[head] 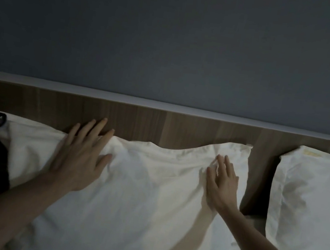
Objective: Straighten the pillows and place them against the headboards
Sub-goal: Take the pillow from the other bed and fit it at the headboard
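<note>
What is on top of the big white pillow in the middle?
Both hands rest flat on the pillow: left hand, right hand. Fabric beneath the palms is hidden.

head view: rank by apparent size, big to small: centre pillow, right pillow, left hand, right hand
1. centre pillow
2. right pillow, cut off by the frame edge, so true size unknown
3. left hand
4. right hand

The left hand probably looks bigger only because it is nearer the camera.
</note>
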The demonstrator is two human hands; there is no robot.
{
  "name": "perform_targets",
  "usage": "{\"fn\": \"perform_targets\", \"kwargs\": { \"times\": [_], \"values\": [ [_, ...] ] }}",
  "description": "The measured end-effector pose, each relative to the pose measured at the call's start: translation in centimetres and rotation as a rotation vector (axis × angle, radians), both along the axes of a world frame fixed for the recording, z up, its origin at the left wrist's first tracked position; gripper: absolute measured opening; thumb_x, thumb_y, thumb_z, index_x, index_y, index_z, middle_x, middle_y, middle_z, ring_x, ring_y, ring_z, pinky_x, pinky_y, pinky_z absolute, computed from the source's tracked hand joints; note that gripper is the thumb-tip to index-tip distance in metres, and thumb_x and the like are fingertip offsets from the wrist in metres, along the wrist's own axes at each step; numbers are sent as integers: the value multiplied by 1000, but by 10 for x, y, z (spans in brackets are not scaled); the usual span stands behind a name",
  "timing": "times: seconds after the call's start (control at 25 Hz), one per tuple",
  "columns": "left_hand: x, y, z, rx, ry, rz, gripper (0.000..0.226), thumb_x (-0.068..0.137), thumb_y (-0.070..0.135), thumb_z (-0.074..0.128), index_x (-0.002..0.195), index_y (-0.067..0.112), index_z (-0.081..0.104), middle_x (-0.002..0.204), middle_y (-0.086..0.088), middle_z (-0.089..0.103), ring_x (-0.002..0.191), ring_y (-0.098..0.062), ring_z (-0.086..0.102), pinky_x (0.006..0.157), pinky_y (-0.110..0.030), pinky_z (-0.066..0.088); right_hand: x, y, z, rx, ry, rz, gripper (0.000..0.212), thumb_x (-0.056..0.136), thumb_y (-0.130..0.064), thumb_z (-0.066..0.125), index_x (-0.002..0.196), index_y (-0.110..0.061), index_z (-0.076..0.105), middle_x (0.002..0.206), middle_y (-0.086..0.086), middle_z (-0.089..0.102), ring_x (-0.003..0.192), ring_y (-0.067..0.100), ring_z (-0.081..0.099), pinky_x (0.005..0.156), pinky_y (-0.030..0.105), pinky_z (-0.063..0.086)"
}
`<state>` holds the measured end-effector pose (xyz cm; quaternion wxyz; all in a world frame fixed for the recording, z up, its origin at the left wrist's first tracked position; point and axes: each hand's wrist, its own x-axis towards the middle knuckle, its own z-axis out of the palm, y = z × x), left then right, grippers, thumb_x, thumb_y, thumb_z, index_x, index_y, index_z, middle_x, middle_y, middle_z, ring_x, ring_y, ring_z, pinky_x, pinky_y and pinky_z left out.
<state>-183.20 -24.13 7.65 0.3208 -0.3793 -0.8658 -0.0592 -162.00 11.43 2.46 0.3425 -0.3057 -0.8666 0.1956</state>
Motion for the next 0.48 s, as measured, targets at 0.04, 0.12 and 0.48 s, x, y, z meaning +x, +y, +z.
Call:
{"fn": "perform_targets", "kwargs": {
  "times": [0.04, 0.12, 0.48],
  "values": [
    [-3, -4, 6, 29, 9, 12, 59, 97, 47, 39, 146, 19, 55, 153, -10, 52, 132, -34, 55, 110, -54, 40, -1, -11, 0, 7, 24, 22, 64, 104, -59, 28, 163, -35, 19, 174, -10, 9, 161, 17, 6, 129, 54, 7],
    [-10, -8, 23, 80, -49, 55, 48, 98, 42, 37, 131, 19, 63, 130, -7, 66, 108, -33, 66, 90, -49, 50, -3, -31, -1, 24, 35, 83, 67, 102, -63, 28, 163, -37, 19, 174, -13, 8, 161, 12, 5, 130, 49, 4],
    [-35, -4, 74, -150, -958, 75, 38, 90, 52, 63, 96, 19, 80, 104, 1, 76, 98, -19, 70, 92, -35, 57, -43, -93, 38, 112, 104, 293, 55, 102, -50, 53, 153, -32, 44, 158, -13, 43, 144, 11, 37, 120, 37, 35]
  ]
}}
